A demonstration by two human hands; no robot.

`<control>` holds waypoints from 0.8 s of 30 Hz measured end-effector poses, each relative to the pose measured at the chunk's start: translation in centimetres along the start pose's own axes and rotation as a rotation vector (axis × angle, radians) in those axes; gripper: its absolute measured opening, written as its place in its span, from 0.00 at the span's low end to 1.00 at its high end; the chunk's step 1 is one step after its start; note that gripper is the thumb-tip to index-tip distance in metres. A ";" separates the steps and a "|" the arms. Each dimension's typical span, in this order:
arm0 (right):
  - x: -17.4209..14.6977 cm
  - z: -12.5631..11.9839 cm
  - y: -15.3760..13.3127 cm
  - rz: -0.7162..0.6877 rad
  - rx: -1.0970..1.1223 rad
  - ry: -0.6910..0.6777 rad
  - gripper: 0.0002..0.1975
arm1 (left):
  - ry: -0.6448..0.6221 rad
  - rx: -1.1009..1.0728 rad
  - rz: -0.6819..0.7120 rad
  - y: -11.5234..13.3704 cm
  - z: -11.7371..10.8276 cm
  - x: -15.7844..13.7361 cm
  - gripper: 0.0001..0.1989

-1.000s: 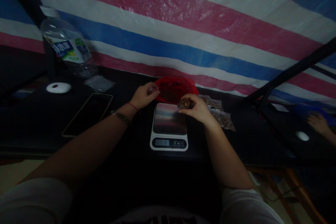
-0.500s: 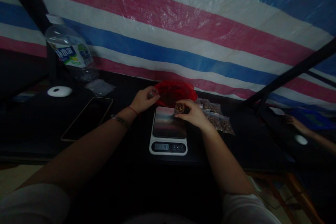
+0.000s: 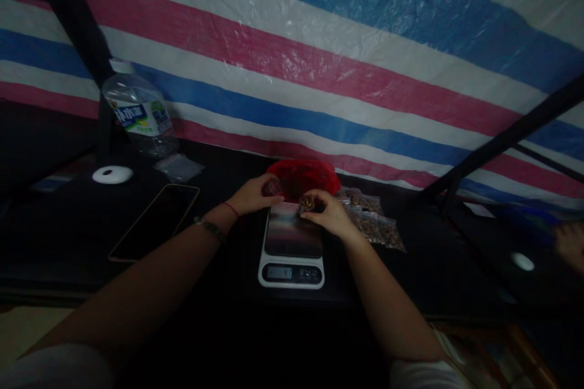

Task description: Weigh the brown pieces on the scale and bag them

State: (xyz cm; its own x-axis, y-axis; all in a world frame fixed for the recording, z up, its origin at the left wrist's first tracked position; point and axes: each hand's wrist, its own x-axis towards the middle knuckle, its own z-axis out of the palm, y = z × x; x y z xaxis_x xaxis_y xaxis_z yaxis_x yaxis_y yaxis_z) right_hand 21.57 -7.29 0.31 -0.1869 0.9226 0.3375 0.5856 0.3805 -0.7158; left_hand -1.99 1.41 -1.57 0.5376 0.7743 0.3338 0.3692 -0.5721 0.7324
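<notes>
My right hand (image 3: 329, 213) is closed on a small clear cup (image 3: 306, 203) with brown bits in it, at the far edge of the kitchen scale (image 3: 292, 237). Whether the cup rests on the metal plate, I cannot tell. My left hand (image 3: 255, 196) is closed around another small clear container (image 3: 272, 187), tinted reddish, at the left rim of an open red plastic bag (image 3: 305, 171). The bag stands just behind the scale, its contents too dark to make out. Lit digits that look like 41 show on the scale's display.
Several small zip bags of brown bits (image 3: 371, 223) lie right of the scale. To the left are a phone (image 3: 155, 222), clear empty bags (image 3: 179, 167), a white oval object (image 3: 112, 174) and a large plastic bottle (image 3: 139, 110). Another person's hand (image 3: 570, 244) shows far right.
My view has tilted, so the table sits lower in the picture. The left container has moved slightly over the red bag's rim. The other person's hand has drawn back to the right.
</notes>
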 end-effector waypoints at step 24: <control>5.5 1.1 -3.3 -0.243 -0.153 -0.071 0.19 | 0.034 -0.082 0.104 1.0 -0.1 -0.7 0.28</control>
State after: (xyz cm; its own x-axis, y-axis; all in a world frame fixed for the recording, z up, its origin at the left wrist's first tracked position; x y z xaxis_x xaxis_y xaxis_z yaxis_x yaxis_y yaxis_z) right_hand 17.69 -3.44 3.86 -0.3881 0.8098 0.4399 0.6281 0.5817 -0.5168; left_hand -2.03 0.31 -1.01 0.5431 0.7215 0.4295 0.2485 -0.6267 0.7386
